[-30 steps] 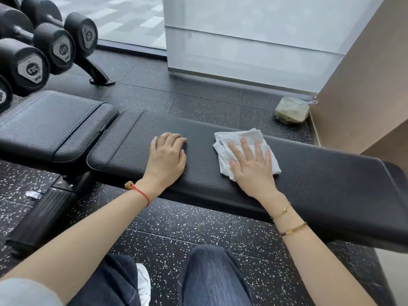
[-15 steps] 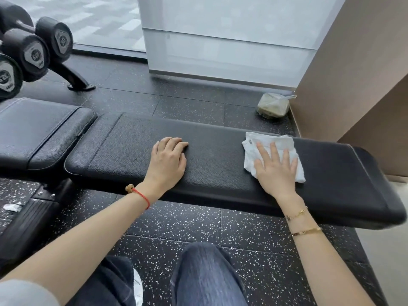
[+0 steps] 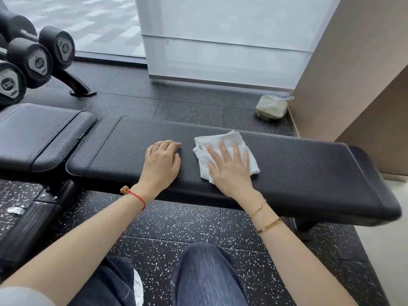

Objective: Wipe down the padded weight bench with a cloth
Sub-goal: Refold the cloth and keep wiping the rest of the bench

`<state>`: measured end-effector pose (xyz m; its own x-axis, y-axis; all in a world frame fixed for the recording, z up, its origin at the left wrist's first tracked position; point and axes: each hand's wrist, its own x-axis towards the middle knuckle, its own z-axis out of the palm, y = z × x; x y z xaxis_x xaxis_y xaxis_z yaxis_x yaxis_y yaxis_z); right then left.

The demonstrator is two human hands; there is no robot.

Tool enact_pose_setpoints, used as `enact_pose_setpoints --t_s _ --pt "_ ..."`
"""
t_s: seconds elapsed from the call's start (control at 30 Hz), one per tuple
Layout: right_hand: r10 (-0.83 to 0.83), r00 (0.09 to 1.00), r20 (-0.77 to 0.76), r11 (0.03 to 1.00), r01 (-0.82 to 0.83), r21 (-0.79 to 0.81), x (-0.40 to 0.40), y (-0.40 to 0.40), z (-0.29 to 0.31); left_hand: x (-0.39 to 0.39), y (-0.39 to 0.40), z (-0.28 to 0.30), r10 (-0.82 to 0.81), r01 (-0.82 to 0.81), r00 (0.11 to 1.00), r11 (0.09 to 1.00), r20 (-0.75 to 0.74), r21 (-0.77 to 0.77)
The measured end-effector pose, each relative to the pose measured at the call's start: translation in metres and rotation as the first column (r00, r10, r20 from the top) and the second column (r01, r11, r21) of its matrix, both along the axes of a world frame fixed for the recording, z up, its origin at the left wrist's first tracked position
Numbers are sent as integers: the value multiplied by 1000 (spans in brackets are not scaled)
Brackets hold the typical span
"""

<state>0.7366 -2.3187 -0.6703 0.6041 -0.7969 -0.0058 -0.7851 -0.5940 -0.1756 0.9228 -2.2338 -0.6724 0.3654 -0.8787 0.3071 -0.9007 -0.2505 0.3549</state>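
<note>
The black padded bench runs left to right in front of me; its long pad joins a shorter seat pad at the left. A folded white cloth lies on the middle of the long pad. My right hand lies flat on the cloth with fingers spread, pressing it onto the padding. My left hand rests on the bare pad just left of the cloth, fingers curled, with nothing in it.
Black dumbbells sit on a rack at the far left, its foot on the speckled rubber floor. A tied plastic bag lies by the beige wall behind the bench. My knees are below the bench's near edge.
My right hand slid the cloth out to the right along the pad, then back left until it lies close to my left hand. My left hand has stayed in place.
</note>
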Motion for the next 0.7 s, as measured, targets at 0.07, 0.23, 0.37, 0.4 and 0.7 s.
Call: enact_pose_setpoints --t_s 0.07,0.23,0.37,0.4,0.7 --pt "62 998 18 998 -62 22 -3 6 0 -1 0 1 12 -12 1000 1000 -13 4" --pt "-13 936 353 1000 21 -20 -23 4 10 -8 3 3 -13 13 1000 1000 9 11" --pt "-244 923 297 964 265 -35 -40 -10 11 -14 4 4 -26 25 999 999 40 20" --pt "-275 923 269 958 288 -7 -43 -12 9 -15 4 4 -29 28 999 999 44 23" --pt "-278 810 517 958 275 84 -36 -9 11 -22 9 4 -64 63 995 998 70 19"
